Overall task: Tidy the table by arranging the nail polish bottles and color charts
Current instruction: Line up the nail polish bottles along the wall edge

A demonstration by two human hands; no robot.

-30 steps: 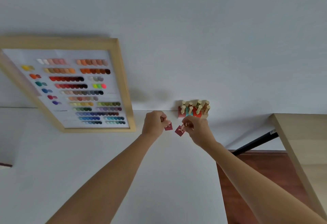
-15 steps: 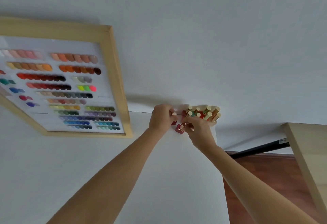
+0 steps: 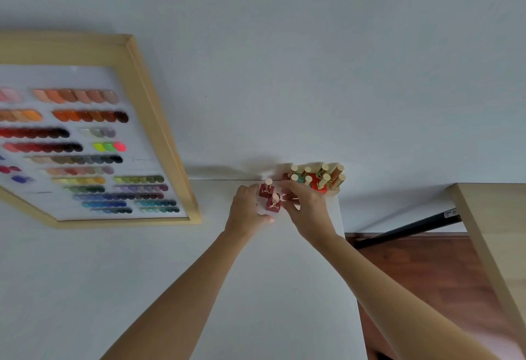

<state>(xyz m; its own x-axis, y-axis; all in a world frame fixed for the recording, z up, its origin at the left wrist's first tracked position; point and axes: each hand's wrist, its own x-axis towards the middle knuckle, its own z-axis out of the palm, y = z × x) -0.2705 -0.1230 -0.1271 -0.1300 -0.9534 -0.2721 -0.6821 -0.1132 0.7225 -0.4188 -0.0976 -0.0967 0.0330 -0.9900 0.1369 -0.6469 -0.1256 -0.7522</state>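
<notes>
At the left of the frame a wood-framed colour chart [image 3: 94, 146] leans on the wall, its rows of glossy oval swatches on white card; its small print is too blurred to read. On the smooth white table [image 3: 142, 274], at centre, the left hand [image 3: 247, 211] lies loosely open beside two square dark-red nail polish bottles [image 3: 270, 197] with pale round caps. The right hand [image 3: 308, 208], fingers spread, touches them. Just right, a cluster of gold-capped bottles [image 3: 318, 177] stands against the wall.
</notes>
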